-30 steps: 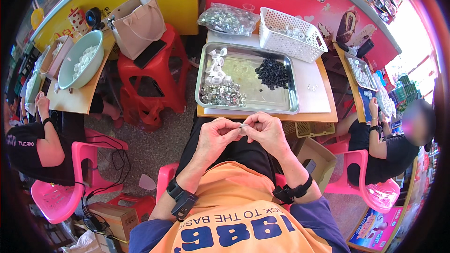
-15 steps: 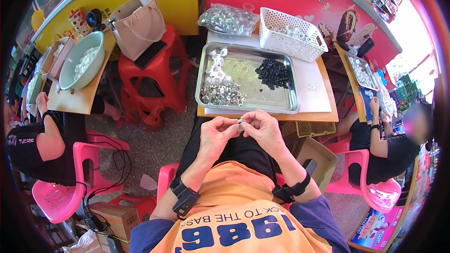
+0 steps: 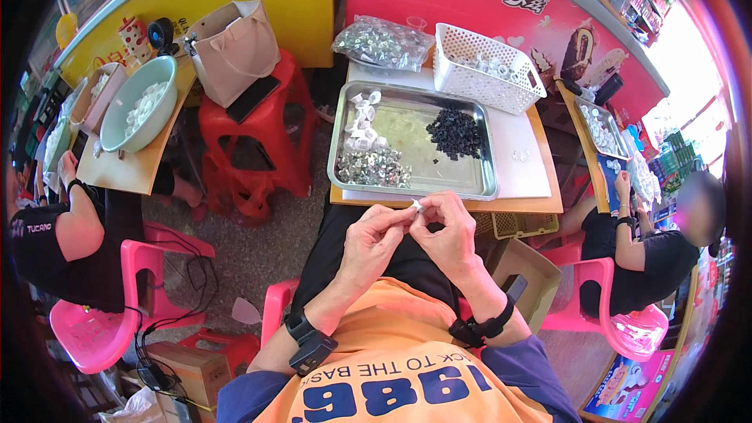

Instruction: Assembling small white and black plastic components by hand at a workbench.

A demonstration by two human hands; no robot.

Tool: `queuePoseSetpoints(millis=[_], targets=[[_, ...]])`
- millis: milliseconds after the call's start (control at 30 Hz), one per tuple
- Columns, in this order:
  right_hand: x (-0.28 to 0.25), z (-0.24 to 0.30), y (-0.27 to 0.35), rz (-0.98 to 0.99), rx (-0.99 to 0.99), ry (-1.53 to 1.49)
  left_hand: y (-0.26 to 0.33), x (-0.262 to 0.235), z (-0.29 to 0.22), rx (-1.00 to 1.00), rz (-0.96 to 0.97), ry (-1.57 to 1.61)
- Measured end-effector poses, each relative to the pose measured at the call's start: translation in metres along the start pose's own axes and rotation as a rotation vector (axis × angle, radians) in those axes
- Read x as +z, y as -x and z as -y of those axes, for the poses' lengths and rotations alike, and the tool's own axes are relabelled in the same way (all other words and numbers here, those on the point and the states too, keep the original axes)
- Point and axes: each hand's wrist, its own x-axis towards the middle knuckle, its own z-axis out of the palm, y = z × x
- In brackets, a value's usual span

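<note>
Just beyond my lap, my left hand [image 3: 371, 241] and my right hand [image 3: 445, 232] meet fingertip to fingertip. Both pinch a small white plastic part [image 3: 417, 205], mostly covered by the fingers; its exact kind is too small to make out. In front of them lies a shallow metal tray [image 3: 403, 121] on the table. White round plastic pieces [image 3: 362, 135] fill its left side, with a heap of small shiny metal parts [image 3: 371, 168] nearer to me. Small black pieces [image 3: 456, 135] form a pile on the right.
Behind the tray sit a clear bag of metal parts [image 3: 384, 43] and a white perforated basket [image 3: 484, 84]. A red stool [image 3: 291, 121] with a beige handbag [image 3: 233, 51] stands left. Two seated people work at side tables, one by a green basin [image 3: 160, 70]. An open cardboard box [image 3: 534, 278] is right.
My joined hands have shifted slightly right and lower, and the left fingers now stretch further across. More of the white part shows above the fingertips. The view has tilted a little.
</note>
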Motion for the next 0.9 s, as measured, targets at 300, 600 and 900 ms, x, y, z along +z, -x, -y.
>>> queuePoseSetpoints(millis=[300,600,900], targets=[[-0.002,-0.005,-0.001,-0.014,-0.038,0.064,-0.002,0.001,0.0,0.04,0.006,-0.019],[-0.009,0.002,-0.002,0.109,0.031,-0.477,-0.002,0.004,-0.013,0.347,-0.212,-0.132],[-0.012,0.005,-0.002,0.162,-0.007,-0.302,-0.006,-0.009,-0.02,0.608,-0.229,-0.507]])
